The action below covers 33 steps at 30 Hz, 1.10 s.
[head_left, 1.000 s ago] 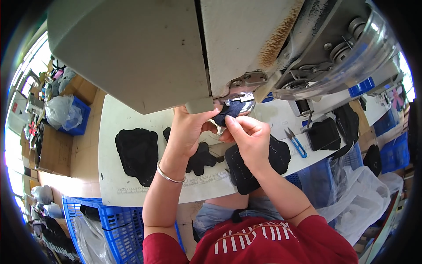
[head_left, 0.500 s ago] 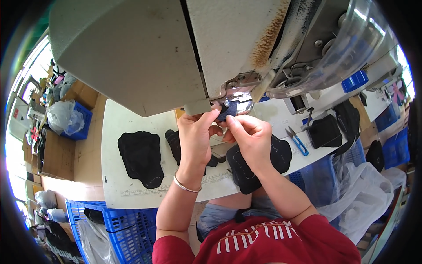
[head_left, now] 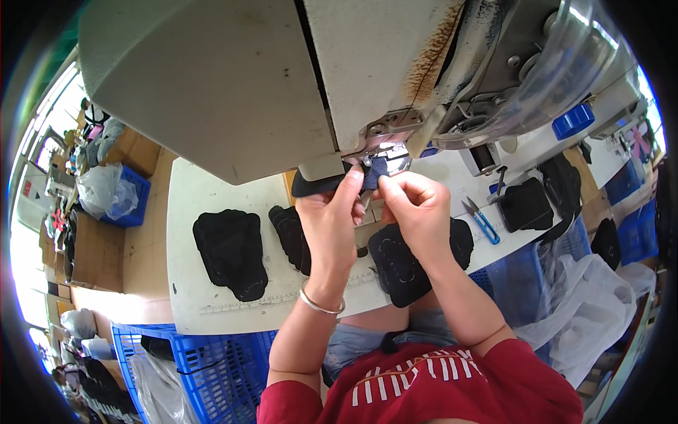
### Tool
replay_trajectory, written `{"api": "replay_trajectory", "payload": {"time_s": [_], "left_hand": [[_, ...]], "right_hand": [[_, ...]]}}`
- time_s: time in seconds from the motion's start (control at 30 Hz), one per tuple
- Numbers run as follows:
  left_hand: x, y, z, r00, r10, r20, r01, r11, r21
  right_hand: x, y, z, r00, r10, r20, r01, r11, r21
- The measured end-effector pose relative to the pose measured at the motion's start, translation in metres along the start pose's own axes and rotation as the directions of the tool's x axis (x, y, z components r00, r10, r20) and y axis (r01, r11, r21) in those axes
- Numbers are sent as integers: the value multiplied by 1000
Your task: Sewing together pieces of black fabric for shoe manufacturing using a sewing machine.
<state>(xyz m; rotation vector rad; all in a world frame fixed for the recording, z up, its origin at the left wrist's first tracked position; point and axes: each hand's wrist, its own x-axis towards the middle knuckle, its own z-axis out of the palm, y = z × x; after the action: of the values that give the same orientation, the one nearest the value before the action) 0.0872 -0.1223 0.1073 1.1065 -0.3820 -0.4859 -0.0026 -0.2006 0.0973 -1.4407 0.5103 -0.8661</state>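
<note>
Beneath the sewing machine head (head_left: 212, 92), both my hands work close together at the presser foot (head_left: 378, 141). My left hand (head_left: 329, 225) is closed on a black fabric piece (head_left: 314, 186), its thumb laid along the top and part of the piece hidden by the fingers. A short dark blue fabric strip (head_left: 376, 172) lies between the two thumbs, right by the foot. My right hand (head_left: 424, 215) pinches the lower right end of that strip between thumb and curled fingers. Under my right wrist rests a stitched black fabric piece (head_left: 402, 265) at the table's near edge.
Black pieces (head_left: 229, 254) lie on the white table (head_left: 187, 311) at left. Blue-handled thread snips (head_left: 482, 222) and a black pad (head_left: 526, 206) are at right. Blue crates (head_left: 201, 367) and clear plastic bags (head_left: 590, 311) stand below the table edge.
Both hands have shifted slightly right. The black piece now shows to the left of my left hand under the machine head, and more of the blue strip is visible.
</note>
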Motion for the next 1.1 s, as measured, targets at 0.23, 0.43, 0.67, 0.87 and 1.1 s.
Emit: {"api": "replay_trajectory", "payload": {"time_s": [0.23,0.43,0.67,0.87,1.1], "left_hand": [[-12,-13,13,989,126,-72,-132,987,-89],[-12,-11,7,999,41,-31,-44,994,-96],[-3,1,-31,993,-115,-40,103,970,-221],[-5,-6,-30,995,-73,-70,57,977,-204],[-15,-10,-23,994,-43,-101,18,972,-234]], "right_hand": [[-10,3,-11,785,-613,88,523,580,-624],[-1,10,-15,643,-718,265,615,278,-738],[4,11,-18,594,-743,310,623,181,-761],[4,6,-20,604,-719,343,614,146,-775],[13,7,-25,538,-755,375,631,65,-773]]}}
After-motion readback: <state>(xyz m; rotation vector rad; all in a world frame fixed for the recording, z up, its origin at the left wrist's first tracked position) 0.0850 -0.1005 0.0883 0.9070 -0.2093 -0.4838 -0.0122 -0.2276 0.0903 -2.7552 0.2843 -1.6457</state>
